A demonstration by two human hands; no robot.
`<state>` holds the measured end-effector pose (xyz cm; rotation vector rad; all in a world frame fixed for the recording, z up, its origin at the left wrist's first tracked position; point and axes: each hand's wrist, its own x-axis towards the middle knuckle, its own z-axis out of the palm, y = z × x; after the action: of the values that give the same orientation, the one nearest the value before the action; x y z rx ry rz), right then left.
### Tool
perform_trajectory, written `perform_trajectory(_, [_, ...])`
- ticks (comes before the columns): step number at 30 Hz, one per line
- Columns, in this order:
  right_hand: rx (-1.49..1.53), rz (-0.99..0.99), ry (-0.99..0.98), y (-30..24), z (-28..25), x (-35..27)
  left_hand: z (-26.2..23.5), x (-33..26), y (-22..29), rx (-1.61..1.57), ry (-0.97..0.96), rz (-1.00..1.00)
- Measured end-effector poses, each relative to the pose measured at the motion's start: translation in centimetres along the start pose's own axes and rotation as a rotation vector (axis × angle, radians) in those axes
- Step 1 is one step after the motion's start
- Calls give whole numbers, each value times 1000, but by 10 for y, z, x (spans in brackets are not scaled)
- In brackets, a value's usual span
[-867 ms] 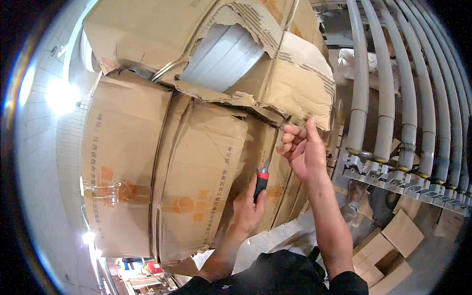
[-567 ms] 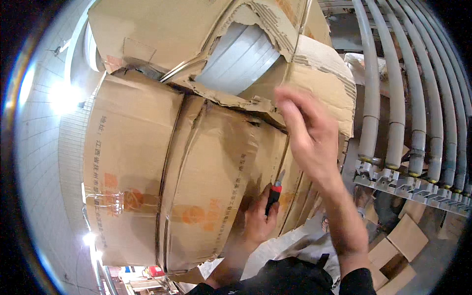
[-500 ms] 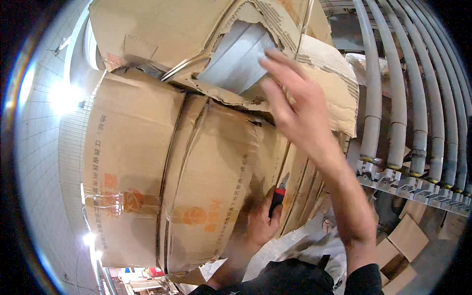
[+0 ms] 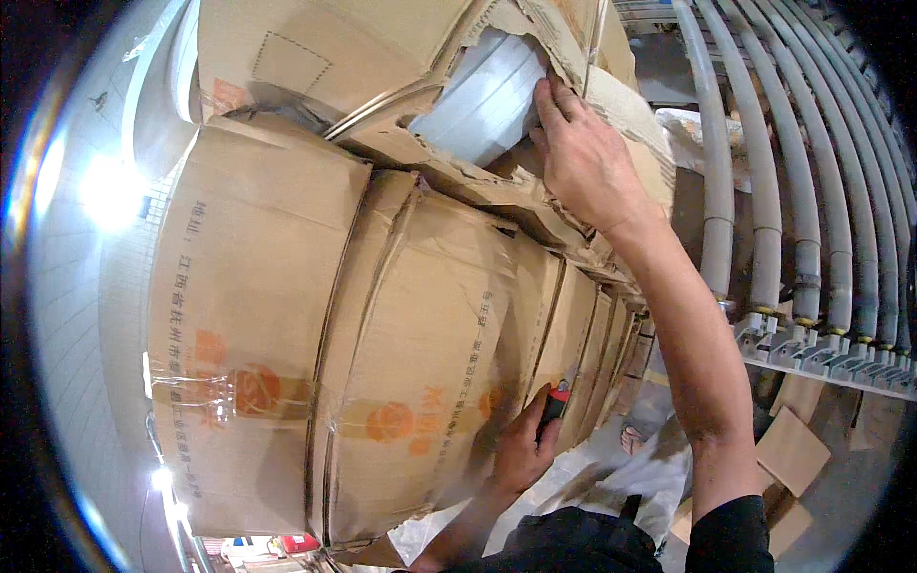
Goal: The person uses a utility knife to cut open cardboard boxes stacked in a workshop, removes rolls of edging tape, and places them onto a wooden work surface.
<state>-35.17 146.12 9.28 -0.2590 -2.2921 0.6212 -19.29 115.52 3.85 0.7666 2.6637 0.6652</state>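
Observation:
My right hand (image 4: 594, 170) reaches up to an upper cardboard box (image 4: 373, 43) with a ragged hole torn in its side. Its fingers are closed over the right edge of that hole, gripping the torn cardboard (image 4: 570, 59). Inside the opening, pale grey-white ridged pieces (image 4: 482, 100) show close together; what they are I cannot tell. Lower down, my left hand (image 4: 521, 454) holds a utility knife (image 4: 553, 406) with a black and red handle, upright beside the lower boxes. Its blade is hard to make out.
Closed, taped cardboard boxes (image 4: 258, 267) stand in a row under the torn one. A rack of long grey rollers (image 4: 767, 172) runs along the right. Opened cardboard (image 4: 795, 449) and crumpled pale plastic sheeting (image 4: 640, 487) lie on the floor; a foot (image 4: 630, 439) shows nearby.
My right hand, in motion before the hole, has come onto its torn edge and closed there. The cardboard flap at the right has shifted. My left hand keeps the knife, slightly lower and farther right.

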Motion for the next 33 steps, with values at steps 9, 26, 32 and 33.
perform_trajectory(9, [60,-9,72,0,-13,-4,20,-1,-18,-25,-3,64])
perform_trajectory(26, [292,-150,271,21,-2,-31,47,2,-25,-35,-26,76])
perform_trajectory(32, [358,-111,256,17,-7,-48,49,6,-16,8,-25,61])
perform_trajectory(33, [358,-102,255,16,-6,-51,51,6,-15,11,-18,66])
